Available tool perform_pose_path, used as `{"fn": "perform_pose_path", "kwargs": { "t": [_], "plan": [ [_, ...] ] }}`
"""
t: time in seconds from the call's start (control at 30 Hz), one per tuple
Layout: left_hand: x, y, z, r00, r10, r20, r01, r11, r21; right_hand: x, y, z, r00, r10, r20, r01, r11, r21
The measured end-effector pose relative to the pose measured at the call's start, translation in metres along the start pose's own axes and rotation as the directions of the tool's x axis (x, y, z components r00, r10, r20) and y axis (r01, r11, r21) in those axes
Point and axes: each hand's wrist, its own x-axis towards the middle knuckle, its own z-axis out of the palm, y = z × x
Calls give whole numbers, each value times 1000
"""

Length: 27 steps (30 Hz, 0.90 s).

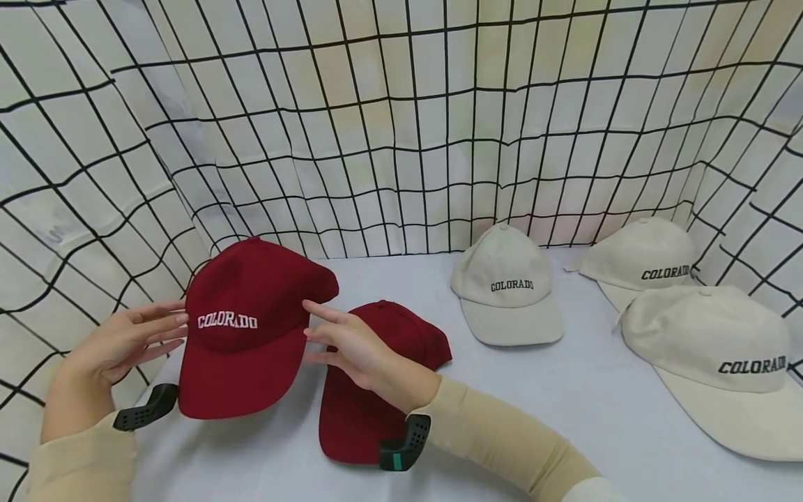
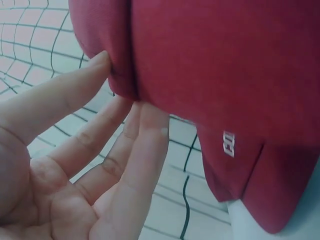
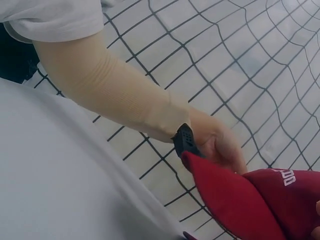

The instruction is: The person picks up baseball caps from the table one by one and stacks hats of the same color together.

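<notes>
A red cap [image 1: 251,341] with white COLORADO lettering faces the camera at the left, its brim over a shadow on the white surface. My left hand [image 1: 122,341] touches its left side with nearly straight, spread fingers; the left wrist view shows thumb and fingertips [image 2: 152,117] against the red cloth [image 2: 225,60]. At the cap's right side is my right hand [image 1: 357,348], fingers extended, reaching across a second red cap [image 1: 398,331] that lies beside the first. The right wrist view has the brim [image 3: 235,205] and my left hand [image 3: 220,142] behind it.
Three cream COLORADO caps rest at the right: one by the back [image 1: 505,272], another in the back corner [image 1: 652,251], a third nearer the front [image 1: 709,341]. Black grid netting [image 1: 401,146] over white walls encloses the back and sides of the white surface [image 1: 521,390].
</notes>
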Motion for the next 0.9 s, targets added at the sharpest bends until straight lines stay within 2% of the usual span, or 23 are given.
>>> {"fn": "perform_pose_path", "kwargs": {
  "t": [0.2,0.4,0.57,0.77,0.9],
  "plan": [
    [1,9,11,1000,19,-19,-20,1000,-24,-6,-8,-3,999,-47,1,47,999,-19],
    [7,10,20,998,60,-2,-60,996,-62,-8,-16,-13,996,-83,16,84,995,-56],
    [14,8,30,999,35,5,-35,998,-60,-10,-21,-23,997,-82,11,82,992,-91],
    [21,13,40,1000,0,5,0,999,-44,-13,-24,-35,997,-82,8,83,992,-99],
    [25,15,49,1000,17,8,-17,999,-51,-16,-27,-45,997,-79,15,80,992,-97]
  ]
}}
